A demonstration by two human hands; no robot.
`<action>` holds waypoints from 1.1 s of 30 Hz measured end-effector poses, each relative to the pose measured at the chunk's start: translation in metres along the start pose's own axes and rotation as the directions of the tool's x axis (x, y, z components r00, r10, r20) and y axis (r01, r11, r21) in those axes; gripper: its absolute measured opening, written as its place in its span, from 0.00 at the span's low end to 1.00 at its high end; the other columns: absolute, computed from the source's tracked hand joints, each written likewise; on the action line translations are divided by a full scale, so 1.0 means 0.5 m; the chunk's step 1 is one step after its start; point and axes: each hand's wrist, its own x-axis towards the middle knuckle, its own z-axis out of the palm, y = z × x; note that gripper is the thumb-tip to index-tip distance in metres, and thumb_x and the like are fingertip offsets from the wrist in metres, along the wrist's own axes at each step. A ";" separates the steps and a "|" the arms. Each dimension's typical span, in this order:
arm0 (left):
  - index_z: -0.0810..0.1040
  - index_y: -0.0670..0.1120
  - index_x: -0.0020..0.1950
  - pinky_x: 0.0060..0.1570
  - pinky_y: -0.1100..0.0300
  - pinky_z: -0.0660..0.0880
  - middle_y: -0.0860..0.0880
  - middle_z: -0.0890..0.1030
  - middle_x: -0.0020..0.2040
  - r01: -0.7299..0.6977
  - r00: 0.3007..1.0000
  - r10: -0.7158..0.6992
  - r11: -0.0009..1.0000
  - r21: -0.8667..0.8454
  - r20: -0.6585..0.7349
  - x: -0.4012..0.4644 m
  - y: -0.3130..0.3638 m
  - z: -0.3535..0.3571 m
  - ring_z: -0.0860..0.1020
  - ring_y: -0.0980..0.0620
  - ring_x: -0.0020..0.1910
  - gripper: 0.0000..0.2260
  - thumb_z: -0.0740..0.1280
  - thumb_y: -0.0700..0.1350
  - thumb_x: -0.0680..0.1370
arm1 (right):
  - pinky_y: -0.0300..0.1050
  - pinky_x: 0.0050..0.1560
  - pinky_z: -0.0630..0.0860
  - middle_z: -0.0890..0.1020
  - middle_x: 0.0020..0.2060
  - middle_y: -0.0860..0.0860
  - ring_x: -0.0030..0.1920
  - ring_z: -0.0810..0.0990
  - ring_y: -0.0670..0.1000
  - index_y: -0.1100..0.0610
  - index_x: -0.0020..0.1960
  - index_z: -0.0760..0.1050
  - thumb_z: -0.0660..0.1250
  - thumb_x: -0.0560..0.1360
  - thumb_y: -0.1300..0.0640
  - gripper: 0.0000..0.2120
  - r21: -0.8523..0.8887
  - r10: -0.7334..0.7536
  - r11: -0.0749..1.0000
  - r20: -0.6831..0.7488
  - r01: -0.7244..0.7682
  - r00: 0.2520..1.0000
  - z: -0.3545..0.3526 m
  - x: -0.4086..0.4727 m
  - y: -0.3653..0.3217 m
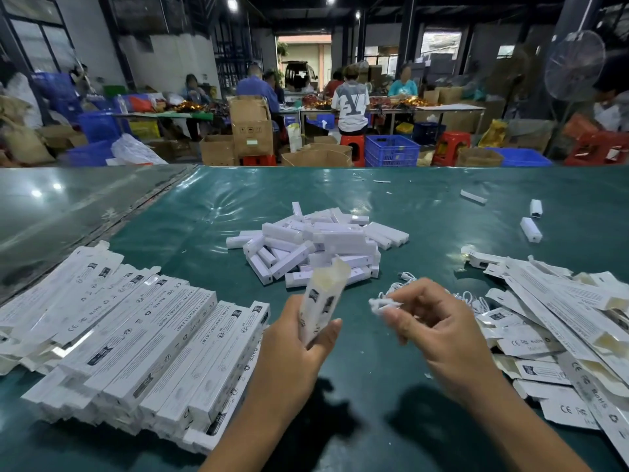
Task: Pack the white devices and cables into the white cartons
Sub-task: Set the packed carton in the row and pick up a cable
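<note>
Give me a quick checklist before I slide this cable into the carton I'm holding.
1. Carton gripped by left hand: ok.
2. Carton's top end open, flap up: ok.
3. Cable pinched in right hand: ok.
4. Cable lined up over the opening: not ok, it sits off to the right.
5. Device already inside the carton: cannot tell.
6. More devices in pile on table: ok.

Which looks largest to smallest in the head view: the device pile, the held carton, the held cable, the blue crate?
1. Device pile.
2. Held carton and blue crate look about alike; the crate stands far off, so its real size is unsure.
3. Held cable, in the right hand.
</note>
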 end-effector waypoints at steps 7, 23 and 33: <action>0.75 0.52 0.54 0.36 0.74 0.64 0.64 0.70 0.34 -0.232 0.966 0.194 0.942 0.242 0.169 -0.011 -0.003 0.012 0.72 0.61 0.36 0.07 0.67 0.54 0.81 | 0.37 0.42 0.74 0.81 0.43 0.43 0.40 0.79 0.49 0.48 0.52 0.82 0.74 0.76 0.49 0.06 -0.371 -0.409 0.854 -0.046 0.364 0.912 -0.003 -0.010 -0.032; 0.75 0.52 0.54 0.36 0.70 0.64 0.61 0.72 0.37 -0.242 0.958 0.203 0.951 0.190 0.204 -0.014 -0.004 0.016 0.72 0.61 0.36 0.06 0.67 0.53 0.82 | 0.35 0.54 0.71 0.80 0.47 0.43 0.51 0.78 0.45 0.52 0.47 0.84 0.67 0.77 0.50 0.08 -0.597 -0.331 0.749 0.035 0.286 0.943 0.008 -0.015 -0.034; 0.76 0.49 0.53 0.34 0.69 0.64 0.58 0.72 0.34 -0.239 0.964 0.209 0.951 0.195 0.163 -0.014 0.002 0.010 0.72 0.60 0.34 0.10 0.66 0.55 0.81 | 0.30 0.67 0.62 0.73 0.66 0.36 0.71 0.70 0.44 0.43 0.58 0.79 0.61 0.78 0.40 0.15 -0.514 -0.190 0.826 0.131 0.231 0.973 0.000 -0.018 -0.053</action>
